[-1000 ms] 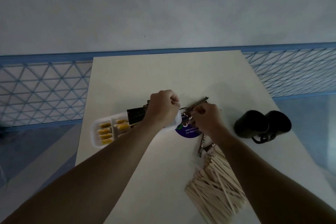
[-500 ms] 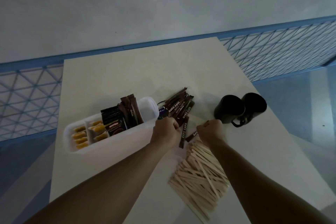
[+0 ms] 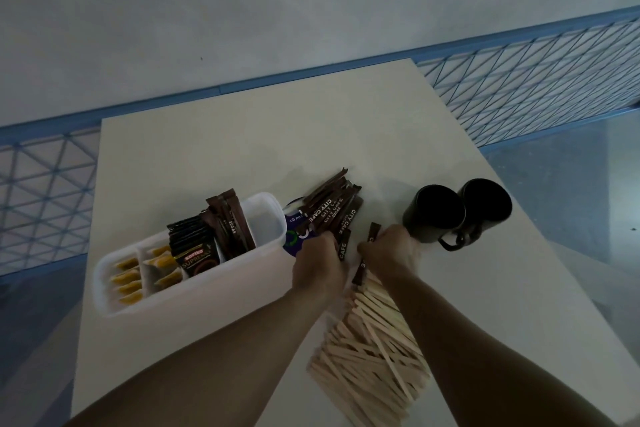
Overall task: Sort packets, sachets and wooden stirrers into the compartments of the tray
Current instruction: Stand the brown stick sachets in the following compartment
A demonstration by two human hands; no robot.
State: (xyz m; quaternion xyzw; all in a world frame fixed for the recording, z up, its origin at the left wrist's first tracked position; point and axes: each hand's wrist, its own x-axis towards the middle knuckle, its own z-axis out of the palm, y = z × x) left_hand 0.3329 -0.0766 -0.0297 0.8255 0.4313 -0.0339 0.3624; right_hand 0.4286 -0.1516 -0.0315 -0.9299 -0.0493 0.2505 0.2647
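A white compartment tray [image 3: 194, 291] lies on the table, left of centre. It holds yellow sachets [image 3: 129, 279] at its left end, black coffee packets [image 3: 191, 246] and upright brown sugar sticks [image 3: 229, 218] in the middle; its right compartment shows bare. To the tray's right a loose bunch of brown sugar sticks [image 3: 330, 210] lies on the table. My left hand [image 3: 320, 265] grips the near ends of that bunch. My right hand [image 3: 389, 258] pinches a single brown sugar stick [image 3: 367, 258]. A heap of wooden stirrers [image 3: 370, 347] lies under and behind both hands.
Two black mugs [image 3: 457, 211] stand side by side right of my right hand. A purple round item [image 3: 294, 232] peeks out between the tray and the sugar sticks. The white table [image 3: 242, 149] ends at a blue lattice railing [image 3: 519, 80] beyond.
Both hands came back from the tray's right end toward the near edge of the sugar sticks. The left hand now grips the bunch and the right pinches one stick. The camera view shifted.
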